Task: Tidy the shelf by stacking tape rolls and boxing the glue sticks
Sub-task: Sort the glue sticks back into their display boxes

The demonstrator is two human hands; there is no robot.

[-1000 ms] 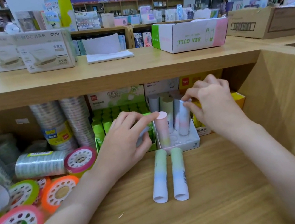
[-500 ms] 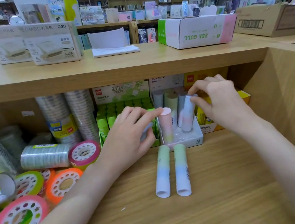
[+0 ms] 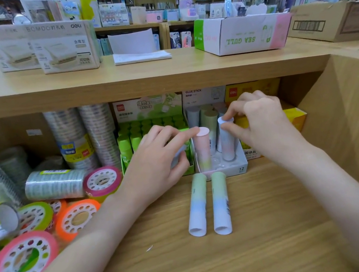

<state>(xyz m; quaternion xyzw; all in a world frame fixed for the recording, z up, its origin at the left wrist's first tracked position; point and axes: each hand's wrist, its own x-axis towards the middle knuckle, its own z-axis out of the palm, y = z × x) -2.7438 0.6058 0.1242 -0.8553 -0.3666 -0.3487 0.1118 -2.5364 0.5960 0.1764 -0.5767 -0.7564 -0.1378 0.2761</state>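
The right hand (image 3: 261, 121) pinches the top of a blue and pink glue stick (image 3: 227, 141) with its thumb and first finger. That stick stands up in the white box (image 3: 239, 166), right under the pinching fingers. Just to the left of it, a pink glue stick (image 3: 202, 148) stands in the same box. The left hand (image 3: 157, 163) curls its fingers round another glue stick (image 3: 178, 157), which is mostly hidden, and its first finger reaches out and touches the pink stick's cap. More glue sticks (image 3: 206, 119) stand at the back of the box, behind both hands. In front of the box, near the wrists, two green and blue glue sticks (image 3: 207, 203) lie side by side on the wooden shelf (image 3: 273, 227). Left of the left hand sits a green box (image 3: 129, 159) of green sticks. Further left lie loose tape rolls (image 3: 75, 219) in pink, orange and green, with tall stacks of clear tape (image 3: 87, 137) behind them.
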